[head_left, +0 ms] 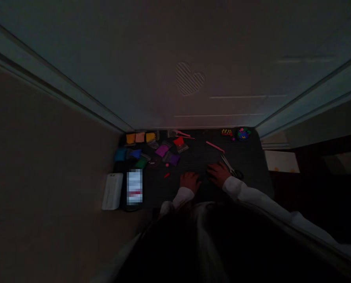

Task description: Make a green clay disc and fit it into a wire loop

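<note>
My left hand (189,181) rests on the dark table (193,157) near its front edge, palm down, with its fingers stretched out and nothing visible in it. Just to its right, my right hand (218,174) lies with fingers spread towards the left, also holding nothing that I can see. A pair of scissors (229,164) with dark handles lies beside the right hand. Beyond it is a pink stick-like tool (215,147). Left of my left hand are a small red piece (167,175) and a small pink lump (167,165). The light is very dim.
Small bags of coloured material, among them a purple bag (174,159) and a red one (180,143), cover the table's left half. A lit phone (134,186) and a white box (112,191) are at front left. A colourful round piece (243,134) sits at back right, against the door (152,78).
</note>
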`<action>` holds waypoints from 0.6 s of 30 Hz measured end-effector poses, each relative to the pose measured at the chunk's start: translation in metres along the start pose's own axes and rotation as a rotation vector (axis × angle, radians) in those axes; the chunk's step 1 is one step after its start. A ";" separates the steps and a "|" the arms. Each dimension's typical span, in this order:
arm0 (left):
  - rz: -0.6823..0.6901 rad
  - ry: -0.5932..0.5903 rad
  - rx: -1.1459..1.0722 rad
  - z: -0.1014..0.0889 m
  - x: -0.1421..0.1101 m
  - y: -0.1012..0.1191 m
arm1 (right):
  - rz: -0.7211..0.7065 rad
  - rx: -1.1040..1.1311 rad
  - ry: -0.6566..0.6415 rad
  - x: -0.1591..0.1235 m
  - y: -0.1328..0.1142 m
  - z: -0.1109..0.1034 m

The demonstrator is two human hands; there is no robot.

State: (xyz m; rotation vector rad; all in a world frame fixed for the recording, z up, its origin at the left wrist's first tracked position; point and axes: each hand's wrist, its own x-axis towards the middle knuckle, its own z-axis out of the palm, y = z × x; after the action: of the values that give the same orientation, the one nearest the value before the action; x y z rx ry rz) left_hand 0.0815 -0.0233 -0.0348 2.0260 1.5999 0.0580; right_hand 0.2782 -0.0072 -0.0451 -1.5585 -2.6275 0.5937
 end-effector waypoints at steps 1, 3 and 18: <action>-0.016 -0.003 -0.002 0.002 0.001 0.003 | -0.018 0.003 -0.022 0.001 -0.002 0.004; -0.045 -0.002 -0.019 0.007 0.004 0.005 | -0.008 0.045 -0.044 0.005 -0.004 0.009; -0.005 0.164 -0.498 -0.137 0.051 0.024 | 0.071 0.498 0.200 0.066 -0.011 -0.130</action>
State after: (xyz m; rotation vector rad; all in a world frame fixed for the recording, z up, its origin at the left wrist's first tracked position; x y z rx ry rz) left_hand 0.0674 0.0732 0.0768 1.6596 1.4995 0.5753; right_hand 0.2641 0.0847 0.0684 -1.4629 -2.0742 0.9499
